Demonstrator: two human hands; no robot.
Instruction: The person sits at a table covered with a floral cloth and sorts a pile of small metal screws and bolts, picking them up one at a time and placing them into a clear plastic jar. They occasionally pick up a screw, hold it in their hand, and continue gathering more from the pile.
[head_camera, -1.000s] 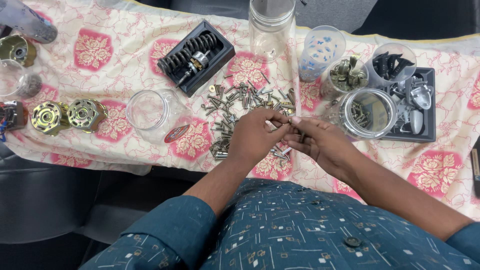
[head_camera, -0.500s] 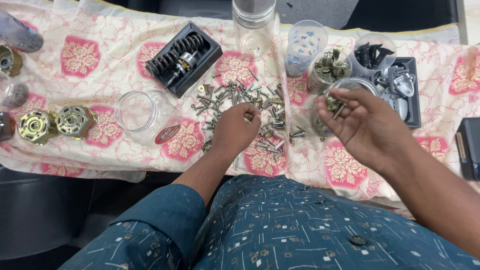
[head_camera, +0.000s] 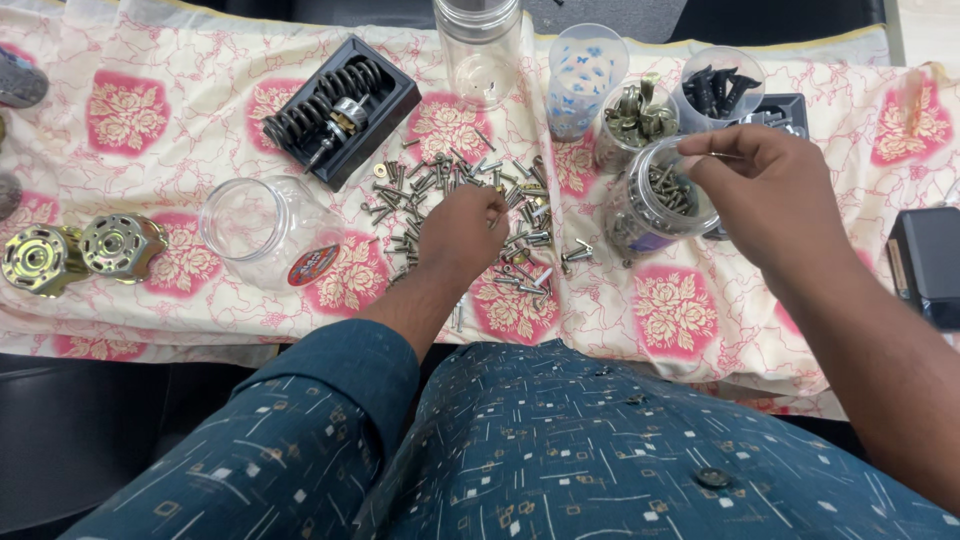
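A loose heap of metal screws (head_camera: 440, 185) lies on the floral cloth (head_camera: 170, 120). My left hand (head_camera: 462, 235) rests on the heap with its fingers curled down among the screws. My right hand (head_camera: 775, 195) hovers over a clear jar of screws (head_camera: 650, 205) lying tilted on its side. Its thumb and fingers pinch a thin screw (head_camera: 722, 155) just above the jar's mouth.
A black tray with coil springs (head_camera: 340, 105) stands behind the heap. An empty clear jar (head_camera: 255, 225) lies at the left beside two brass-coloured round parts (head_camera: 80, 255). Several cups of hardware (head_camera: 635, 115) stand at the back. A dark flat object (head_camera: 930, 265) sits at the right.
My hands, together over the heap a second ago, have parted. My right hand moved right and up to the tilted jar. My left hand stayed on the screws.
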